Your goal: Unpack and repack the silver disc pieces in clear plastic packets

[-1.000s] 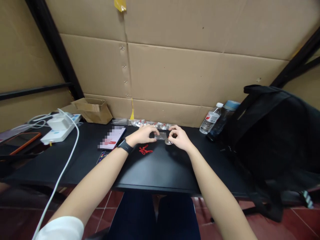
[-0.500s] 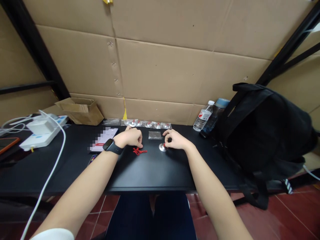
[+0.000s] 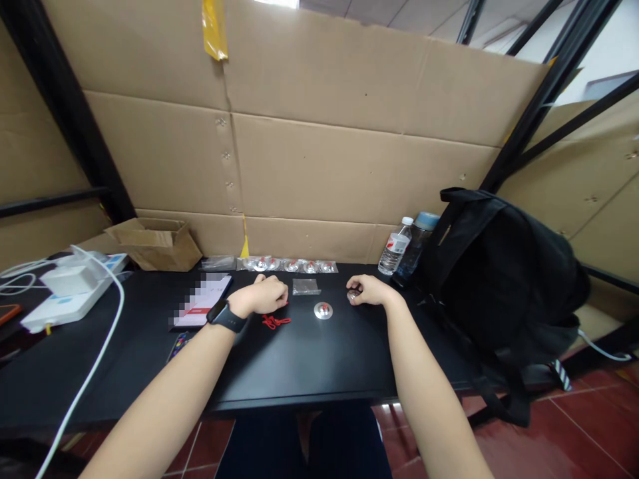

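On the black table lies a silver disc (image 3: 319,315) with a red centre, between my two hands. My left hand (image 3: 269,295) is closed, resting just above a small tangle of red cord (image 3: 274,322); a speck of red shows at its fingertips, too little to name. Over to the right, the curled fingers of my right hand (image 3: 372,290) grip a small, shiny round disc (image 3: 353,297), partly covered by them. A flat clear plastic bag (image 3: 305,287) lies behind the silver disc.
Along the cardboard wall runs a row of bagged silver discs (image 3: 292,266). At left are a phone (image 3: 202,303), a brown paper box (image 3: 167,246) and a white power strip (image 3: 64,303) with cables. A water bottle (image 3: 396,246) and a black backpack (image 3: 504,279) stand at right.
My right hand has let go of the silver disc with the red centre and moved right, onto another shiny disc. My left hand stays near the red cord. The view has tilted up.
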A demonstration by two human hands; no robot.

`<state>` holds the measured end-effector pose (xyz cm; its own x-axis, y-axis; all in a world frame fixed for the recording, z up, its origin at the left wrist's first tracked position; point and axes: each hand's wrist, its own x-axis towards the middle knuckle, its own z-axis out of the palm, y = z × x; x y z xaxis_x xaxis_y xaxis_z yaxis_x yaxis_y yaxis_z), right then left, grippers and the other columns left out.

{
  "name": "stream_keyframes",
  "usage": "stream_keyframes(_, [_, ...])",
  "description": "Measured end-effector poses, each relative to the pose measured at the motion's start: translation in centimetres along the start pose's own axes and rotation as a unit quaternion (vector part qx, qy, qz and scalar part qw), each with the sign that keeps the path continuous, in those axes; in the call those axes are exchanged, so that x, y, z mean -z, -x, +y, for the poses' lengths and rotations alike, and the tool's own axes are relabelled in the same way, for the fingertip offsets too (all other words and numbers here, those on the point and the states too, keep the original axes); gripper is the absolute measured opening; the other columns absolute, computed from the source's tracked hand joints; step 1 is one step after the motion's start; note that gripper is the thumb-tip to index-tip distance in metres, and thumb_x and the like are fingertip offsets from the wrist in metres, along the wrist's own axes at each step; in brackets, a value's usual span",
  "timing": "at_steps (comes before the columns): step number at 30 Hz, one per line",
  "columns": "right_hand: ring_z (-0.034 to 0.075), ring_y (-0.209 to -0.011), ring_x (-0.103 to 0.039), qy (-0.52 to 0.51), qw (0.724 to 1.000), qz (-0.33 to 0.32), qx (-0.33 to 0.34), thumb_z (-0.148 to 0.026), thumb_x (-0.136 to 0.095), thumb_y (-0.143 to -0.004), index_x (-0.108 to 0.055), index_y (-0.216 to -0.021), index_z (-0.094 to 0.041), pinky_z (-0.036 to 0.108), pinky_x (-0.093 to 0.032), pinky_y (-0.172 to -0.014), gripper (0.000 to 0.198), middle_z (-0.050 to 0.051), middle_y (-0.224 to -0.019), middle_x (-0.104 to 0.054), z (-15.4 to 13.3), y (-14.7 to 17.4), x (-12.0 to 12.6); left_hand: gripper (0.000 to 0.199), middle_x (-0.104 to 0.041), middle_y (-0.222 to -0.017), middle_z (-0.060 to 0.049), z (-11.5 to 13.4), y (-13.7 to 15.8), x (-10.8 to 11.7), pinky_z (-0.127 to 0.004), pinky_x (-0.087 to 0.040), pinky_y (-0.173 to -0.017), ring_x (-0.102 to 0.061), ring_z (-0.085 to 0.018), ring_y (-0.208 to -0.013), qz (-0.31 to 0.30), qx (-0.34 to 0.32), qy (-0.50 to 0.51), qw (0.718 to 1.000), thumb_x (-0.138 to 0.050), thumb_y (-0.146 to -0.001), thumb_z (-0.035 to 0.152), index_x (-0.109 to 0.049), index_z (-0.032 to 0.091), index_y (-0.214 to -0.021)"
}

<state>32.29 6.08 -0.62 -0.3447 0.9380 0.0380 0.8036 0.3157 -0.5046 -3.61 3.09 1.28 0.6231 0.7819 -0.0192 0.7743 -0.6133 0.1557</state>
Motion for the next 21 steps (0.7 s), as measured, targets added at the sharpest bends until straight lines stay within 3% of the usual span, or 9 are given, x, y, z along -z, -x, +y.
stream_keyframes(4, [0.016,-0.074,-0.067,-0.002,1.000,-0.010,-0.003,-0.019,-0.082,-0.057,-0.075,-0.098,-0.022,0.025,-0.049,-0.069,0.041,0.001,-0.089,-0.073,-0.1,0.0,-0.2,0.012,-0.071,-0.089,-0.004,-0.1,-0.1,0.6,-0.036,-0.039,-0.089,-0.061,-0.022,-0.091,0.086,-0.035,0.076,0.993,-0.050,-0.095,0.024,-0.060,0.022,-0.090])
stream_keyframes(8, [0.016,-0.071,-0.066,-0.017,1.000,0.006,0.001,-0.016,-0.079,-0.057,-0.075,-0.094,-0.022,0.025,-0.049,-0.067,0.038,-0.001,-0.085,-0.074,-0.4,0.3,-0.1,0.012,-0.069,-0.096,-0.005,0.1,-0.6,0.5,-0.039,-0.038,-0.094,-0.059,-0.024,-0.098,0.197,-0.024,0.080,0.977,-0.050,-0.098,0.027,-0.059,0.022,-0.091])
stream_keyframes(14, [0.017,-0.077,-0.067,-0.029,0.998,0.045,0.023,-0.016,-0.078,-0.058,-0.075,-0.095,-0.020,0.026,-0.050,-0.069,0.038,0.001,-0.086,-0.074,-0.8,0.4,0.3,0.011,-0.070,-0.100,-0.003,0.3,-1.0,0.2,-0.042,-0.034,-0.100,-0.058,-0.024,-0.105,0.242,-0.019,0.071,0.967,-0.061,-0.095,0.030,-0.066,0.023,-0.089])
stream_keyframes(21, [0.020,-0.090,-0.069,-0.144,0.979,0.117,0.085,-0.025,-0.081,-0.066,-0.074,-0.101,-0.019,0.033,-0.053,-0.083,0.036,0.005,-0.095,-0.076,-3.6,-0.1,-0.3,0.013,-0.073,-0.106,-0.004,1.5,-1.6,-0.1,-0.042,-0.036,-0.101,-0.059,-0.024,-0.109,0.299,-0.005,0.107,0.948,-0.066,-0.094,0.032,-0.074,0.027,-0.104])
